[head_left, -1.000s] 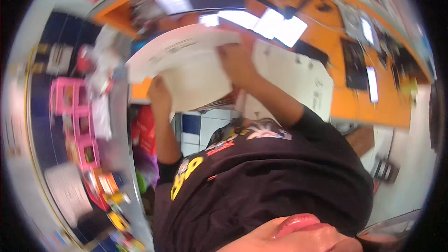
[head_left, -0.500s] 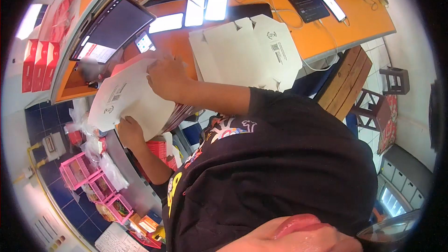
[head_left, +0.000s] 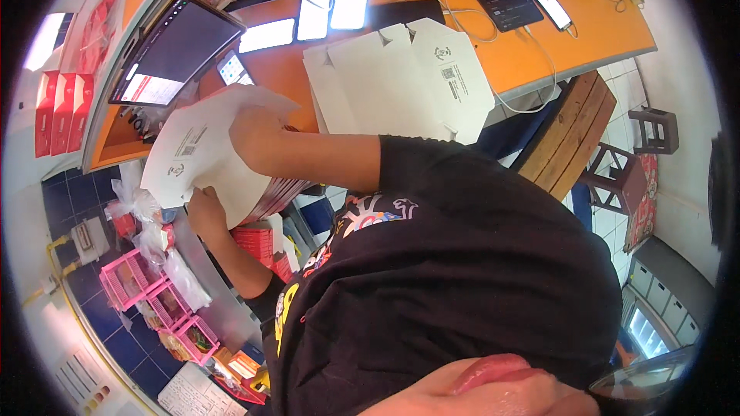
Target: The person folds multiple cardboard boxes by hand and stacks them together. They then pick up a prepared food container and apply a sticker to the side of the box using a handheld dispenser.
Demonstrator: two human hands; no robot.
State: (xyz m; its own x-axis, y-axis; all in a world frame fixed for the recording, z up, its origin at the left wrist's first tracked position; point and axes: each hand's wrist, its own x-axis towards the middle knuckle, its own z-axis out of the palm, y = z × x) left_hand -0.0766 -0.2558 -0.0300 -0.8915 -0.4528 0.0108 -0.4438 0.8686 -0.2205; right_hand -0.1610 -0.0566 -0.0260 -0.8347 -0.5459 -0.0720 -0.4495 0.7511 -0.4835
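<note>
Flat white cardboard blank, unfolded, with small dark printed marks, lies atop a stack of like sheets beside the orange counter. Its long axis runs from lower left to upper right. Left hand grasps its lower edge; right hand grips its upper edge.

Person, seen from above: black short-sleeved T-shirt filling the lower centre of the frame, with a multicoloured printed graphic at the chest and yellow lettering lower left; forearms and hands bare.
</note>
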